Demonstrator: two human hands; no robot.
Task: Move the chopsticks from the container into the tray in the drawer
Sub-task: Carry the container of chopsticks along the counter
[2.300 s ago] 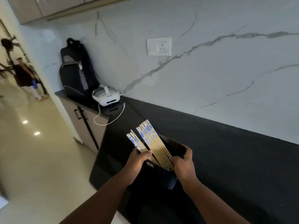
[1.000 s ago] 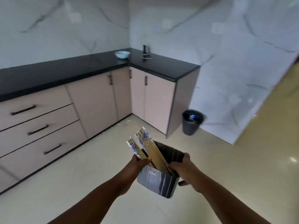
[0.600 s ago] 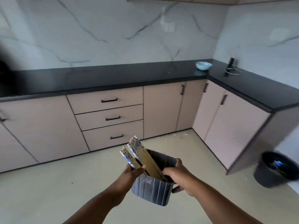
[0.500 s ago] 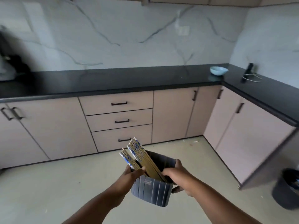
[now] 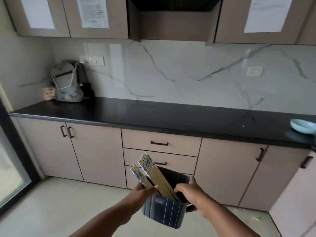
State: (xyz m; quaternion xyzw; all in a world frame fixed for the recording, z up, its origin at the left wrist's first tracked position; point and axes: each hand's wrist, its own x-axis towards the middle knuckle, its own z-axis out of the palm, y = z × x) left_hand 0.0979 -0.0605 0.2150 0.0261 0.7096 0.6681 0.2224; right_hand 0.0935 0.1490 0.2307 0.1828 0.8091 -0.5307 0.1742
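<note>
I carry a dark blue striped container (image 5: 164,213) in front of me, above the floor. My left hand (image 5: 143,192) grips its left rim, thumb against the sticks. My right hand (image 5: 190,192) grips its right rim. Several wooden chopsticks (image 5: 151,174) with blue-patterned tops lean out of it up and to the left. Straight ahead is a stack of three shut drawers; the top drawer (image 5: 161,143) and the middle drawer (image 5: 176,161) show black handles, and the lowest is mostly hidden behind the container. No tray is in view.
A black countertop (image 5: 153,115) runs across the wall. On it a grey backpack (image 5: 67,82) stands at the far left and a light blue bowl (image 5: 302,126) at the right edge. Cabinet doors (image 5: 95,151) flank the drawers. A glass door (image 5: 10,161) is at left.
I lifted the container off a counter and turned round with it. The view has swung left and closer, so the drawer stack now lies directly ahead. Both hands keep the same hold.
</note>
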